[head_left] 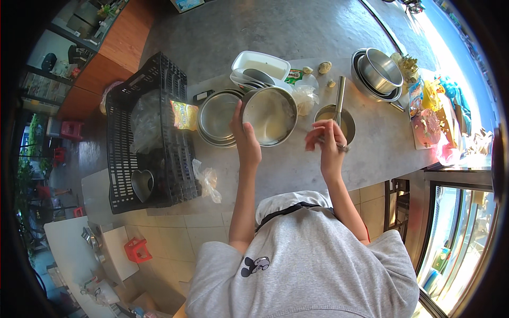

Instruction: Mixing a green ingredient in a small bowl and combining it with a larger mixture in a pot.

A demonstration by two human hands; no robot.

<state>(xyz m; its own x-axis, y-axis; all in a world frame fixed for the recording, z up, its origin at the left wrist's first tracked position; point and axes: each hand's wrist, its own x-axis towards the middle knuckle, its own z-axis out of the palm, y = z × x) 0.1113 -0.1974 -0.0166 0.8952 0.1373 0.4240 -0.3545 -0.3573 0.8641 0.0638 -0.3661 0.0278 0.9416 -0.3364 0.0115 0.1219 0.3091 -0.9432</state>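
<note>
"What is the left hand [246,139] doing?"

"Grasping a round metal tin [290,109]. The thumb comes over the rim, while the other fingers are mostly hidden behind the wall. The tin's open mouth faces the wearer, and a pale film shows inside."

"Where exactly is that tin?"

"In front of the body, over the surface [297,172], just right of a stack of round pans [217,117] and nearer than the white container [245,56]."

"And the right hand [330,139]?"

"Its fingers are closed around a slim metal utensil [343,149]. Only a little of it shows, so I can't tell what kind it is."

"Is it holding the whisk [340,95] too?"

"The whisk leans in a small metal bowl [352,126], its handle pointing away, just beyond that hand. Whether they touch, I can't tell."

"What's farther out?"

"A black crate [183,177] on the left, and nested metal bowls [383,71] at far right."
</note>
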